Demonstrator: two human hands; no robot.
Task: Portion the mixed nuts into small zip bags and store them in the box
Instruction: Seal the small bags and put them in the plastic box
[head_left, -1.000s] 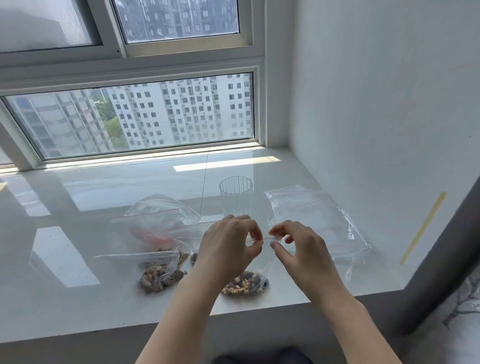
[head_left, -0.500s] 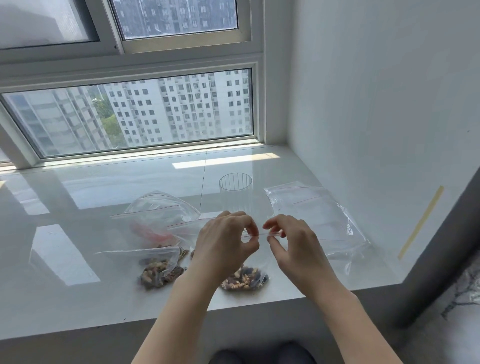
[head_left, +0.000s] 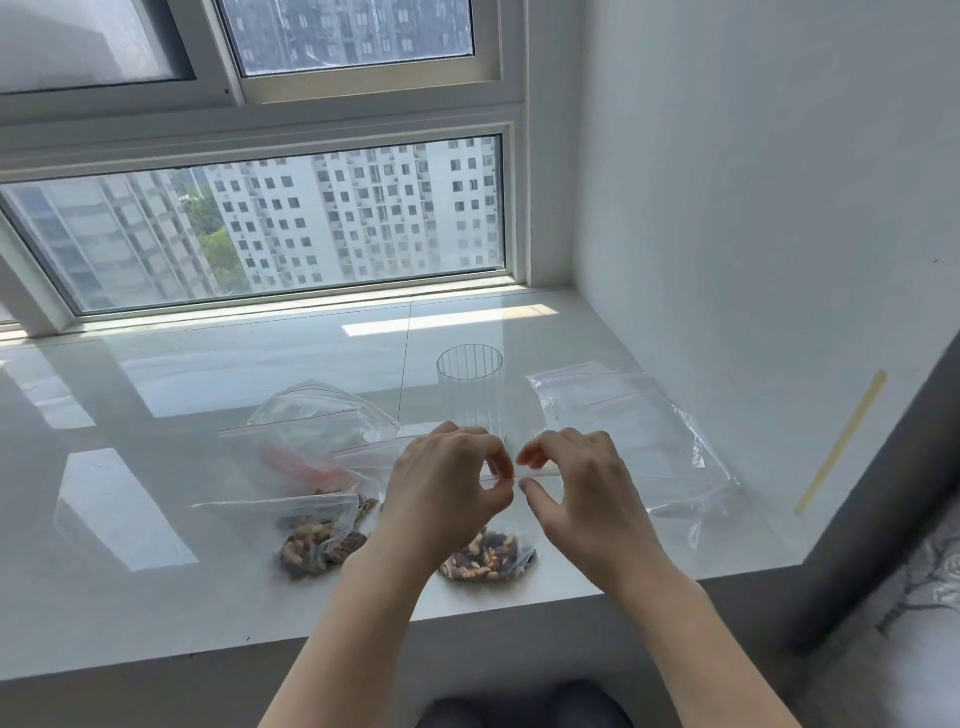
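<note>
A small zip bag with mixed nuts (head_left: 488, 561) stands on the white sill (head_left: 156, 597) near its front edge. My left hand (head_left: 441, 493) pinches the bag's top strip between thumb and fingertips. My right hand (head_left: 582, 493) is just to the right of it, its fingers curled over the same strip and its thumb a little apart below. A second small bag of nuts (head_left: 317, 540) lies to the left. Behind it sits a larger clear bag (head_left: 317, 431) with something red inside.
A clear ribbed glass (head_left: 471, 389) stands behind my hands. Empty zip bags (head_left: 623, 431) lie flat to the right, near the white side wall (head_left: 753, 260). The window (head_left: 260, 223) runs along the back. The sill's front edge is just below the nuts.
My hands have drawn closer together along the bag's top strip; the right thumb has come slightly off it. The view has shifted a little.
</note>
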